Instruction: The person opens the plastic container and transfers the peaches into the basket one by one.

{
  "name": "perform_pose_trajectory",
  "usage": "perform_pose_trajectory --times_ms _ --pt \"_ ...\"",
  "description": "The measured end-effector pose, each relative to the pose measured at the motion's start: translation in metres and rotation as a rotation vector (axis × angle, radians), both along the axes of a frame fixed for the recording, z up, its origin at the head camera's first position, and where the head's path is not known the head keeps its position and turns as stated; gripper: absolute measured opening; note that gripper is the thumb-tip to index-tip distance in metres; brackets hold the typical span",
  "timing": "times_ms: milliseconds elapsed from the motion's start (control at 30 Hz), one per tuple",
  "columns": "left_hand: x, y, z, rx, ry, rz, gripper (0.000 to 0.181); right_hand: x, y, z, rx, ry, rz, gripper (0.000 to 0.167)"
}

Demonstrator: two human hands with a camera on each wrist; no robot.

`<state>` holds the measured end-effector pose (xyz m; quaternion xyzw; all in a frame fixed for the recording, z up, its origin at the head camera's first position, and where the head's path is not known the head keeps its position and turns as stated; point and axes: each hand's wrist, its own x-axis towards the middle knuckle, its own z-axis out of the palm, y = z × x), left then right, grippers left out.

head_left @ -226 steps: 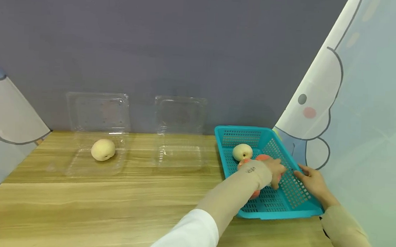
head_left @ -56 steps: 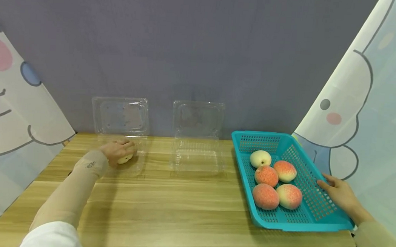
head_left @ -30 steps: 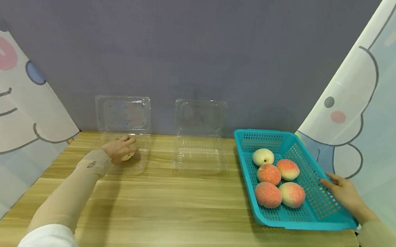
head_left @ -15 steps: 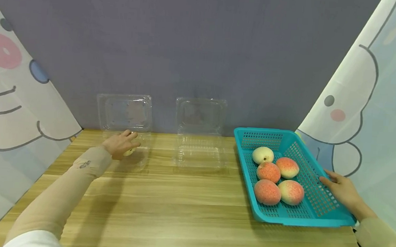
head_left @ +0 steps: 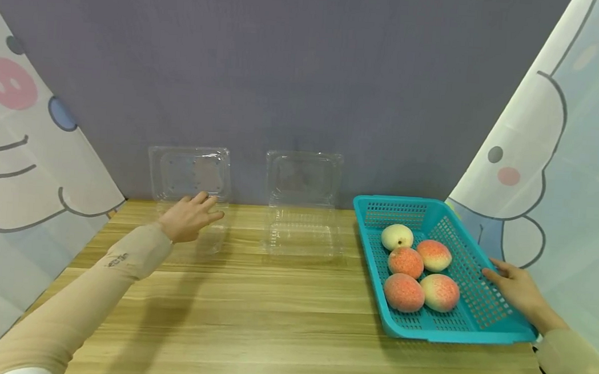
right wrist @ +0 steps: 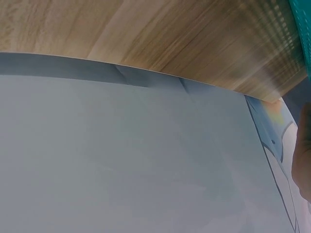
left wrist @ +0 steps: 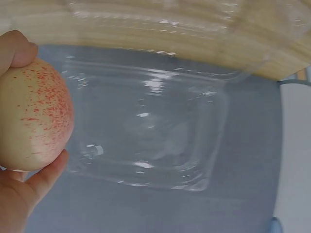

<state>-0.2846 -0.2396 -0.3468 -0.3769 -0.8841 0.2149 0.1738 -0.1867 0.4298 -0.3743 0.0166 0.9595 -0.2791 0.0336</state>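
Observation:
My left hand point(head_left: 189, 219) is above the left clear plastic box point(head_left: 189, 174), gripping a peach point(left wrist: 39, 116) between thumb and fingers. The left wrist view shows the peach's pale skin and red-speckled side; in the head view the hand hides nearly all of it. My right hand point(head_left: 520, 289) holds the right rim of the turquoise basket point(head_left: 457, 335). A pale peach point(head_left: 397, 237) lies in the basket with several red-blushed peaches point(head_left: 404, 292). The right wrist view catches only a sliver of the hand point(right wrist: 302, 155) and the basket's edge point(right wrist: 301, 29).
To the right of the left box stands a second clear box point(head_left: 301, 236) with its lid up. Both boxes are at the back of the wooden table point(head_left: 270, 322), before a grey backdrop point(head_left: 306, 84). Printed cloth panels point(head_left: 586, 216) close in the sides.
My left hand, among the basket's peaches 7.5 s ago, went to the left box and gripped the peach lying there. Over the last half second it has risen with it. The right hand stays put.

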Motion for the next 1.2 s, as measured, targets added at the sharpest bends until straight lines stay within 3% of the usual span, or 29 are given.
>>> perform_pose_trajectory --times_ms 267,467,700,1200 --pt "0.016 0.033 0.015 0.042 -0.059 -0.014 0.065 -0.001 0.0 0.001 0.014 0.013 0.009 0.066" --pt "0.024 0.06 0.022 0.109 -0.079 -0.061 0.066 -0.004 0.0 0.0 0.011 0.012 0.016 0.067" --pt "0.029 0.099 0.021 0.218 -0.156 -0.127 0.066 -0.001 0.001 -0.001 0.03 0.011 0.007 0.066" --pt "0.03 0.171 0.025 0.245 -0.177 -0.268 0.062 0.0 0.001 0.001 0.038 0.027 -0.001 0.067"
